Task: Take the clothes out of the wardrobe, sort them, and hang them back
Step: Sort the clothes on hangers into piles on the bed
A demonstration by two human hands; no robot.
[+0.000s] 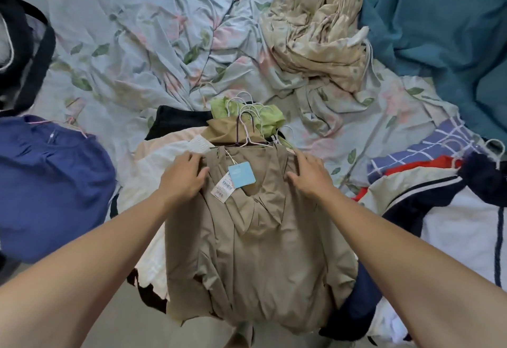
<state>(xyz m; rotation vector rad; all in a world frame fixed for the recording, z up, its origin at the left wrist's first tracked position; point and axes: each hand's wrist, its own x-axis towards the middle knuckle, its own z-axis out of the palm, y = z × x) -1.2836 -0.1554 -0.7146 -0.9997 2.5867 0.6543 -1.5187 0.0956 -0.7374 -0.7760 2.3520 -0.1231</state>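
A khaki hooded jacket (258, 259) with a light-blue price tag (242, 175) lies on top of a pile of hung clothes in the middle of the bed. My left hand (184, 176) rests on its left shoulder, fingers spread and lightly bent. My right hand (308, 174) presses flat on its right shoulder. Several white wire hangers (248, 117) stick out above the collar, over a light-green garment (267, 118). White and cream garments (159, 172) lie under the jacket on the left.
A blue garment (52, 191) lies at the left. At the right lies a pile of red, checked, navy and white clothes (428, 183). A crumpled beige cloth (318, 26) and a teal blanket (444, 32) lie farther back on the floral sheet (131, 32). A black bag (27, 54) sits at the far left.
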